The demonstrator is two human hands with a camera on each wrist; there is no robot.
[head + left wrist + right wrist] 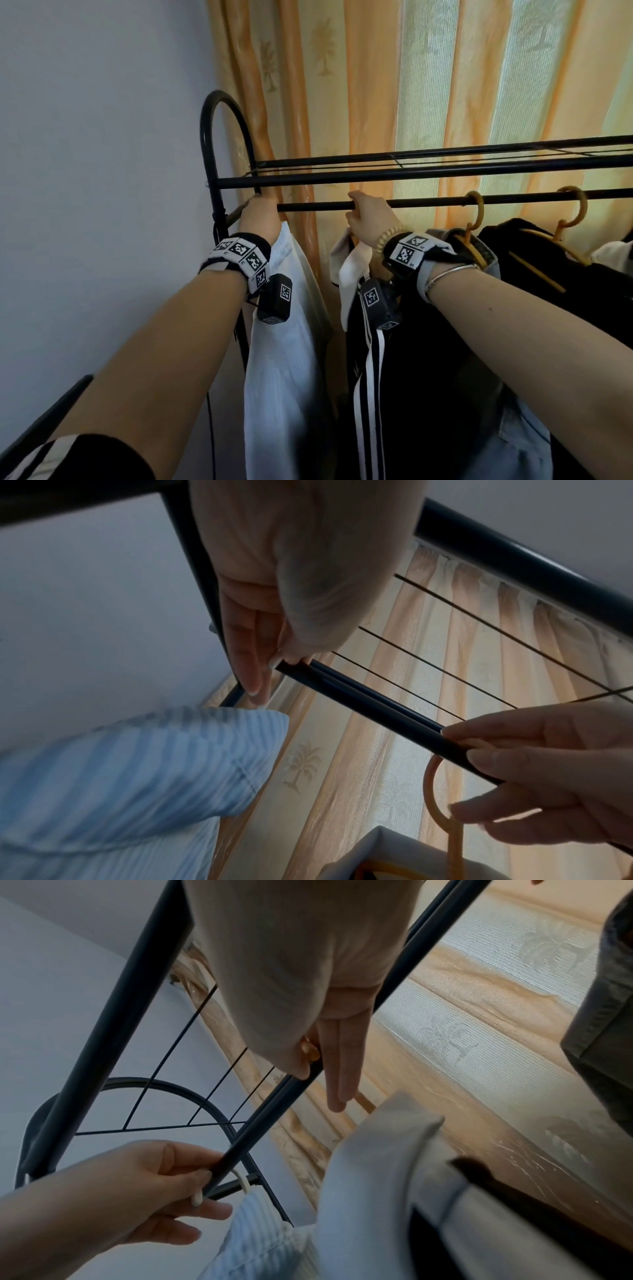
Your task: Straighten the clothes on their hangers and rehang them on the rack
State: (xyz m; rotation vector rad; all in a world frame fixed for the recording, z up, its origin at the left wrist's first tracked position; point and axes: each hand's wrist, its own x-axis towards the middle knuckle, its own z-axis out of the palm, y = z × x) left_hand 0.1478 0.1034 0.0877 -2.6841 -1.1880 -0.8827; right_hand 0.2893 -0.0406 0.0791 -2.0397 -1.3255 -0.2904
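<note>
The black hanging rail (428,202) crosses the rack. My left hand (260,214) is at its left end, fingers curled round the rail and a white hanger hook (241,1177). From that hanger a pale blue striped shirt (284,342) hangs down. My right hand (368,216) is further right on the rail and pinches an orange hanger hook (432,785) that loops over the rail. Below it hangs a black jacket (411,377) with white stripes and a white collar (352,274). In the head view both hooks are hidden by the hands.
Two more orange hangers (476,219) (575,212) with dark clothes (548,274) hang further right. The rack's wire top shelf (411,171) lies just above the rail, and its curved end frame (219,113) is on the left. An orange curtain (411,85) is behind, a wall (102,137) on the left.
</note>
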